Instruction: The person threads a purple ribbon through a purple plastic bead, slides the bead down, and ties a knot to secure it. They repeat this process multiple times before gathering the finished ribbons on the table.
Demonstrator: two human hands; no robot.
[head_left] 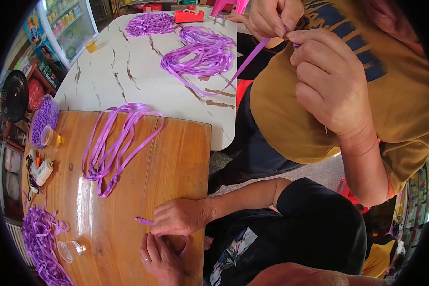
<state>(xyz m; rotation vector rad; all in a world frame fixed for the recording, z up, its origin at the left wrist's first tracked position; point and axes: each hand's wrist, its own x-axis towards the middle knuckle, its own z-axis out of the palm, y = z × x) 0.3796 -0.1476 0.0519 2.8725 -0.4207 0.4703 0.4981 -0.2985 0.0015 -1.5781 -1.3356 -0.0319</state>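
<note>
Pinching a purple ribbon [144, 220] in closed fingers, the right hand [182, 218] met the left hand [159, 255] near the edge of the wooden table [176, 167]. The left fingers curled at the same spot; whether they gripped the ribbon could not be told. To their left was a clear cup [67, 250], with a ribbon heap [40, 238] beyond it. Farther off lay a looped bundle [110, 150], a glue gun [45, 172] and a tub of purple bits [43, 117]. A co-worker's hands [329, 81] held another ribbon [252, 56] beside the white table [100, 71], where more bundles [200, 59] lay.
</note>
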